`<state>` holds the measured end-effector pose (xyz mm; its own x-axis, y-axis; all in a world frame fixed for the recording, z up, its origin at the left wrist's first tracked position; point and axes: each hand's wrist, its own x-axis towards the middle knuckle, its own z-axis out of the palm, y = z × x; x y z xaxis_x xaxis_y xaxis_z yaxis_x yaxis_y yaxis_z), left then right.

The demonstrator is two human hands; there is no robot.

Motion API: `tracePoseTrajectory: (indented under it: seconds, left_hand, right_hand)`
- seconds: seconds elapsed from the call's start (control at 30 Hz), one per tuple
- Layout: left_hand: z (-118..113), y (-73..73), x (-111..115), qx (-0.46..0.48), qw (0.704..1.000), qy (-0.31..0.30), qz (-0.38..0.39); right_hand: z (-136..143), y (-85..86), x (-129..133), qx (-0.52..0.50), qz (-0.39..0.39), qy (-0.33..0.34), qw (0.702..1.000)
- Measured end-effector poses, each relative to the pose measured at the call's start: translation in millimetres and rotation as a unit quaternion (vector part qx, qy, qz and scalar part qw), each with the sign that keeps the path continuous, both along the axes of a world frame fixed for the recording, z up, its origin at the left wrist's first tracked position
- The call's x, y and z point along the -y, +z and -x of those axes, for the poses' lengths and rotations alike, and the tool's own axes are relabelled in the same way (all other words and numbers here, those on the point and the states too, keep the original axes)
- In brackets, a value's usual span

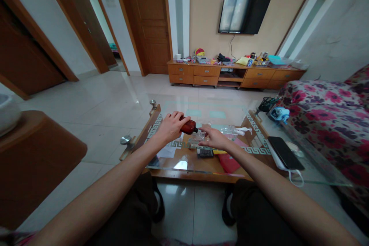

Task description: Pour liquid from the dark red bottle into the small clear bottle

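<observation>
My left hand (172, 126) is wrapped round a dark brown bottle (188, 127) above the glass coffee table (184, 166). The bottle is tipped on its side, its black neck pointing right and slightly down. Close to that neck is my right hand (212, 137), fingers bent around something see-through that I cannot clearly make out. Just beyond the right hand, a clear plastic bottle (227, 130) and a white pump top (244, 130) lie on the table. Below the hands are a dark, phone-like object (205, 153) and a red item (229, 162).
A black phone (285, 153) lies on the table's right side, with a blue toy-like object (279, 113) farther back. White paper (167, 151) shows at left. Beyond stands a cluttered wooden TV cabinet (206, 71); a flowered sofa (325, 107) is at right.
</observation>
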<state>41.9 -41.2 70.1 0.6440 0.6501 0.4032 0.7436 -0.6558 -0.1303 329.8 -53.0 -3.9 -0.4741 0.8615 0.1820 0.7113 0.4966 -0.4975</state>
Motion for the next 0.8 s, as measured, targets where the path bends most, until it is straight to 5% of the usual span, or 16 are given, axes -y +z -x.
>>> tracePoseTrajectory:
  seconds: [0.8]
  left_hand:
    - [-1.1,0.8,0.5,-0.011,1.0,0.005,-0.01]
  right_hand:
    - [0.3,-0.3,-0.4,-0.004,0.0,0.006,1.0]
